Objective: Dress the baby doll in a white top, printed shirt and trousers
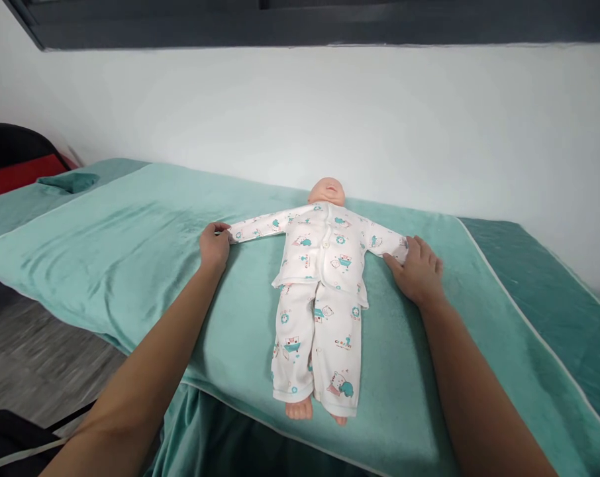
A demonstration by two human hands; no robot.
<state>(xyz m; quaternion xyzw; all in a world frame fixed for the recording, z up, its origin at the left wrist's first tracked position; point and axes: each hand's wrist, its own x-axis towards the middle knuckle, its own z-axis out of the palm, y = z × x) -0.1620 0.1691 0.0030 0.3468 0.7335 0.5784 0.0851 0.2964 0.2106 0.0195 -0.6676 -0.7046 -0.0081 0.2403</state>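
Note:
A baby doll [326, 192] lies on its back, head toward the wall and bare feet toward me. It wears a white printed long-sleeved top [324, 245] with buttons down the front and matching trousers [337, 351]. Both sleeves are stretched out to the sides. My left hand [214, 246] pinches the cuff end of the sleeve on the left. On the other side, my right hand [419, 270] holds the end of the right-hand sleeve between thumb and fingers. The doll's hands are hidden by the cuffs and my fingers.
A green plush cover [146, 218] with pale piping spreads over the bed. Behind it rises a white wall [290, 112] with a dark frame [300, 23] above. A black and red chair [22, 162] stands at far left. A pale cable [26, 454] crosses the lower left corner.

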